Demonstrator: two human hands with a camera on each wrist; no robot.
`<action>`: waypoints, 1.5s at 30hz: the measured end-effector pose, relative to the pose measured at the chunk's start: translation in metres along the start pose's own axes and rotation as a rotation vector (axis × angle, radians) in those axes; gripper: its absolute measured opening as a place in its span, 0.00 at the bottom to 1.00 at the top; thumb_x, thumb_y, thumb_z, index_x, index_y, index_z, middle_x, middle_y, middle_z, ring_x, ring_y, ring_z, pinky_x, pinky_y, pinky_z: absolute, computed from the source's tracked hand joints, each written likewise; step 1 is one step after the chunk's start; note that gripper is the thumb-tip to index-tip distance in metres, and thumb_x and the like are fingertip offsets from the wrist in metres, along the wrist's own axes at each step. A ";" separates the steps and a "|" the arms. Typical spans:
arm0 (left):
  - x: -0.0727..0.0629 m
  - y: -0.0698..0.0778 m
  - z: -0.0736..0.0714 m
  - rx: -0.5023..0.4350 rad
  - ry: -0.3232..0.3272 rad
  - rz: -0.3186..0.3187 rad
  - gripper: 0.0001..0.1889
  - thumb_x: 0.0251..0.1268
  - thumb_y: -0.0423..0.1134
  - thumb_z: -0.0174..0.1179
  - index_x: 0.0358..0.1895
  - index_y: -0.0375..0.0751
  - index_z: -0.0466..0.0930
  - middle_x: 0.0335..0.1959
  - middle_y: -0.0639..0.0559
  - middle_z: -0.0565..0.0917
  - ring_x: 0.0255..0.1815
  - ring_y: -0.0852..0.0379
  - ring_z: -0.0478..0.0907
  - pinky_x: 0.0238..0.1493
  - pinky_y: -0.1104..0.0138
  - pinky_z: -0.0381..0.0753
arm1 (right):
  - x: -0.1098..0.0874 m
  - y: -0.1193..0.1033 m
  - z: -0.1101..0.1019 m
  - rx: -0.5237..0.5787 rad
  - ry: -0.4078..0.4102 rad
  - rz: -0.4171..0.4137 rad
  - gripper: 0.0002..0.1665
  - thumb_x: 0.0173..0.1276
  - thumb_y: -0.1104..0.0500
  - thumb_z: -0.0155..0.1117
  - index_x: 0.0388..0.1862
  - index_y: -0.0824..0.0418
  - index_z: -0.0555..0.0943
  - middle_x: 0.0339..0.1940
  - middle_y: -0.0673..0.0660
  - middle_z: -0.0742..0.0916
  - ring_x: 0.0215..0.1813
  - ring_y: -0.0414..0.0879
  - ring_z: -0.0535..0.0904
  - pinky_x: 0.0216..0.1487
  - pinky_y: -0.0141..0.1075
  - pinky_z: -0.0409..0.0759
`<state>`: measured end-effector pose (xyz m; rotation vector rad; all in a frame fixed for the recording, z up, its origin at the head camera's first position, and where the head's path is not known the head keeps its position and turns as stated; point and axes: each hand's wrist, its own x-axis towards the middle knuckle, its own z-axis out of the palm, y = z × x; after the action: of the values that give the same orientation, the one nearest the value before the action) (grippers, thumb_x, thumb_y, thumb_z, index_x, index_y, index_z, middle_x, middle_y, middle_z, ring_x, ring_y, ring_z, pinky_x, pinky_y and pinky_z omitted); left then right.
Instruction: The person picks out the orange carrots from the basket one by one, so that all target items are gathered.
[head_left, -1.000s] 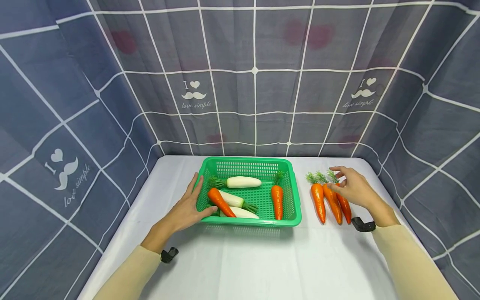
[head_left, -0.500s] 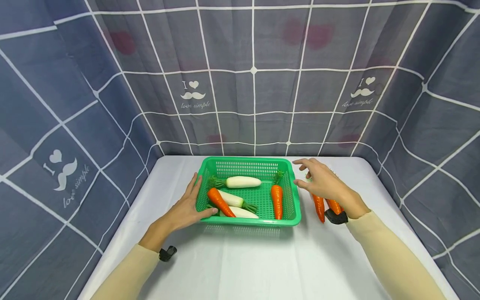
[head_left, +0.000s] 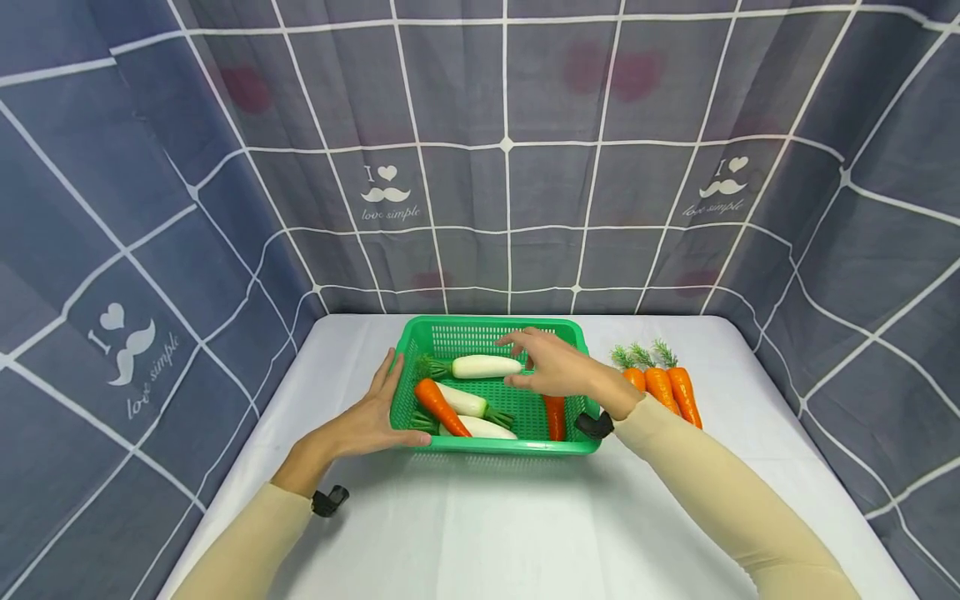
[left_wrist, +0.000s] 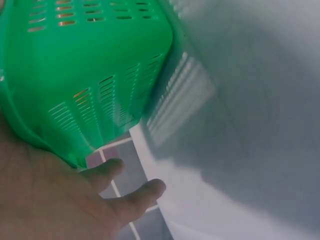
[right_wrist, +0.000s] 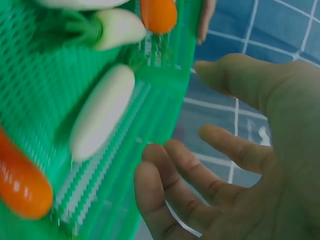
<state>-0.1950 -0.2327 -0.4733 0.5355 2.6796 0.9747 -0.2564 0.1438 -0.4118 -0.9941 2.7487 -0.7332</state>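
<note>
The green plastic basket (head_left: 495,447) holds several vegetables. A white radish (head_left: 487,367) lies along its back, and two more radishes are at the left front with a carrot (head_left: 442,406) across them. My left hand (head_left: 365,422) rests against the basket's left end, its fingers along the side and the thumb at the front rim. Above the basket's right half is my right hand (head_left: 557,363), fingers spread and slightly bent with nothing in them. It partly hides the carrot (head_left: 555,418) at the right end. In the right wrist view, the back radish (right_wrist: 102,112) lies beside the fingers.
Three carrots (head_left: 682,396) with leafy tops lie side by side on the white tablecloth (head_left: 510,533), right of the basket. My right forearm partly covers them. Dark checked curtains (head_left: 465,192) enclose the table at the back and both sides.
My right hand has moved left from the three carrots, across the basket's right rim, to over the basket. My left hand has stayed at the basket's left end.
</note>
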 end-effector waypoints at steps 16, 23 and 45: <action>0.002 -0.002 -0.001 -0.033 -0.023 -0.027 0.82 0.65 0.65 0.84 0.98 0.48 0.21 0.99 0.50 0.16 0.98 0.20 0.50 0.86 0.25 0.70 | 0.064 -0.034 0.053 0.155 -0.235 -0.091 0.40 0.83 0.52 0.78 0.87 0.63 0.76 0.74 0.70 0.90 0.74 0.64 0.88 0.74 0.57 0.89; -0.002 -0.004 -0.001 -0.043 -0.021 -0.017 0.82 0.65 0.67 0.84 0.98 0.47 0.21 0.98 0.50 0.15 0.98 0.20 0.48 0.86 0.24 0.70 | 0.079 -0.045 0.063 0.123 -0.305 -0.074 0.42 0.83 0.47 0.79 0.89 0.57 0.75 0.72 0.63 0.90 0.59 0.50 0.90 0.68 0.46 0.90; 0.002 -0.004 -0.001 -0.064 -0.015 -0.014 0.82 0.64 0.69 0.84 0.99 0.48 0.22 0.99 0.51 0.17 0.99 0.22 0.47 0.86 0.24 0.69 | 0.081 -0.042 0.061 0.262 -0.400 -0.003 0.43 0.78 0.59 0.80 0.87 0.52 0.74 0.76 0.67 0.85 0.40 0.46 0.94 0.55 0.40 0.93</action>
<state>-0.1978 -0.2356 -0.4752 0.5086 2.6253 1.0440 -0.2786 0.0402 -0.4411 -0.9657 2.2460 -0.7723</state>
